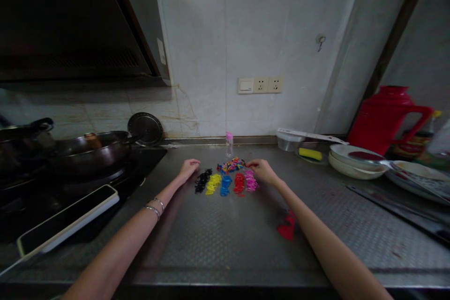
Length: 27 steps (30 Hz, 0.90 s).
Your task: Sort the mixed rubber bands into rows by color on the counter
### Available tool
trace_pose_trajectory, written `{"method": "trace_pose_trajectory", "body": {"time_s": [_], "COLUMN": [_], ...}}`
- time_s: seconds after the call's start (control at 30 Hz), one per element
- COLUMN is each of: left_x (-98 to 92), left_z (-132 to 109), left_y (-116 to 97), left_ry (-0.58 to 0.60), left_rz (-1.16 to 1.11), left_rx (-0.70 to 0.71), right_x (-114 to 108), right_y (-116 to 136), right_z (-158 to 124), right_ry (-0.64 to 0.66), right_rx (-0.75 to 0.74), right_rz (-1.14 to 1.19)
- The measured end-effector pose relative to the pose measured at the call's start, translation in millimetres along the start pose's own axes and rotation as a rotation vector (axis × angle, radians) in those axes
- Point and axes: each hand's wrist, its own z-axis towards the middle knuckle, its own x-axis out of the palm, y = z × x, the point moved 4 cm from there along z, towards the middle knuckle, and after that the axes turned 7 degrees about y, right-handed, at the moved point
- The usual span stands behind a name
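Note:
Small thin coloured pieces, like rubber bands, lie on the metal counter in sorted piles: black [203, 181], yellow [213, 183], blue [225, 185], red [239, 183] and pink [251, 181]. Behind them is a mixed multicoloured pile [231, 165]. My left hand [189, 169] is beside the black pile, its fingers curled together; whether anything is in them is too small to tell. At the mixed pile's right edge, just above the pink pieces, my right hand [262, 170] has its fingertips pinched together. What they hold, if anything, I cannot make out.
A small clear bottle with a pink top [229, 144] stands behind the piles. A red heart-like item [287, 227] lies near my right forearm. Left are a phone [70, 218] and a pan [94, 150] on the stove; right, stacked bowls [355, 168] and a red thermos [379, 119].

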Motion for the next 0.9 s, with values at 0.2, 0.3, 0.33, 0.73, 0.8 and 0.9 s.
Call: {"method": "trace_pose_trajectory", "body": {"time_s": [0.2,0.3,0.33,0.73,0.8,0.9], "left_x": [6.1,19.6,25.5,67.9,68.3,67.6], "left_z": [14,18,18,23,26,29], "left_y": [-11,-24,-28,-35,-36,-40], "left_ry": [0.087,0.209,0.244,0.334,0.335,0.327], "left_rz": [0.134,0.225,0.252,0.540,0.557,0.581], "left_rx": [0.062,0.171,0.198,0.293,0.306,0.308], "right_x": [0,1,2,2,2,1], "right_y": [-9,-13,-14,-13,-13,-12], "right_z": [3,3,3,0,0,0], "right_ry": [-0.020,-0.029,-0.028,0.037,0.032,0.022], "right_rx": [-0.012,-0.029,-0.029,-0.012,-0.025,-0.056], "right_rz": [0.022,0.040,0.040,0.006,0.000,-0.001]}}
